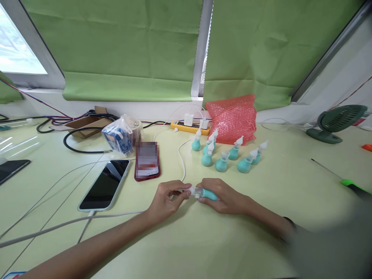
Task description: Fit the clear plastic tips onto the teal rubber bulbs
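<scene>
Just above the table's middle, my right hand (219, 195) wraps round the teal bulb of a nasal aspirator (209, 194), which lies sideways. Its clear collar points toward my left hand (170, 199). Thumb and fingers of that hand pinch the white tip (192, 190) at the collar's end; whether the tip is fully seated I cannot tell. Behind my hands stand several more aspirators with teal bulbs, among them one with a white tip (244, 164). A shorter one (222, 162) shows a clear collar and no long white tip.
Left of my hands lie a pale-cased phone (104, 186) with a cable and a red-cased phone (147, 161). Farther back are a plastic-wrapped pack (120, 135), a yellow power strip (180, 127) and a red bubble-wrap bag (232, 120). At right stand a green fan (340, 118) and a green-handled screwdriver (348, 183).
</scene>
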`<state>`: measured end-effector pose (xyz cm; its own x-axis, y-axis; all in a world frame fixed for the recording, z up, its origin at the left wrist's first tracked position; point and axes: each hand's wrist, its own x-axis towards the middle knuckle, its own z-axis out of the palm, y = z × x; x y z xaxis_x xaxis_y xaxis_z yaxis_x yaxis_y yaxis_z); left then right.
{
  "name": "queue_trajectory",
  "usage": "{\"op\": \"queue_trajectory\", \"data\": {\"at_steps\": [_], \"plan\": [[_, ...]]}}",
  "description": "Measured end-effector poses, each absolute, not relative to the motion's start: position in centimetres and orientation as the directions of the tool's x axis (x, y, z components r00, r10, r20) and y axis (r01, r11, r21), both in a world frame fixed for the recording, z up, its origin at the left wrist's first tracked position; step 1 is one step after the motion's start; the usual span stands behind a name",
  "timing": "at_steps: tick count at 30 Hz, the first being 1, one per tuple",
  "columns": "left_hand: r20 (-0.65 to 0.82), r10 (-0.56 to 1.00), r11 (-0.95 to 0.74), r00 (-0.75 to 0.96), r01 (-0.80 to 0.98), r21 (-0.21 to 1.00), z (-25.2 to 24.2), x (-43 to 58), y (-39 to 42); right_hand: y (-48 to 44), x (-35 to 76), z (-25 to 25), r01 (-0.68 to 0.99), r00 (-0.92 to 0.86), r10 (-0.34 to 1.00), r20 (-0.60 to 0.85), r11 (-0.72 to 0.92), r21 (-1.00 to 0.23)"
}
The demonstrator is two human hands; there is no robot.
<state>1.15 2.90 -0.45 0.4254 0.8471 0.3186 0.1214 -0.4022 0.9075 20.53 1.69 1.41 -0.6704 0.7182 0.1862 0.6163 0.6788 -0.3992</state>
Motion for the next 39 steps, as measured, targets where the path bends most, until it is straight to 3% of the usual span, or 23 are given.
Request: {"op": "queue_trajectory", "data": {"at_steps": [4, 9, 13, 18, 26, 33, 39], "plan": [[0.338, 0.860, -0.406, 0.383, 0.112, 0.907, -0.7, 0.9, 3.0, 1.9, 19.9, 1.3, 0.603, -0.623, 0.753, 0.211, 0.634, -0.483], [0.480, 0.803, -0.525, 0.353, 0.038, 0.850, -1.0, 0.2, 3.0, 3.9, 18.9, 2.6, 0.550, -0.459, 0.786, 0.414, 0.617, -0.563], [0.489, 0.779, -0.587, 0.392, 0.182, 0.789, -1.0, 0.1, 2.9, 6.8, 18.4, 4.4, 0.597, -0.311, 0.795, 0.521, 0.590, -0.543], [0.554, 0.694, -0.700, 0.460, 0.248, 0.670, -1.2, 0.4, 2.9, 10.1, 18.1, 6.0, 0.763, -0.224, 0.807, 0.546, 0.494, -0.417], [0.546, 0.658, -0.738, 0.519, 0.296, 0.607, -1.1, 0.4, 2.8, 12.5, 18.0, 5.0, 0.923, -0.337, 0.868, 0.364, 0.381, -0.056], [0.515, 0.668, -0.727, 0.538, 0.323, 0.606, -0.8, 0.4, 2.6, 12.4, 17.7, 5.3, 0.931, -0.335, 0.864, 0.375, 0.364, -0.007], [0.508, 0.657, -0.737, 0.558, 0.331, 0.590, -0.9, 0.4, 2.6, 9.0, 17.8, 7.2, 0.913, -0.354, 0.767, 0.535, 0.407, 0.020]]}}
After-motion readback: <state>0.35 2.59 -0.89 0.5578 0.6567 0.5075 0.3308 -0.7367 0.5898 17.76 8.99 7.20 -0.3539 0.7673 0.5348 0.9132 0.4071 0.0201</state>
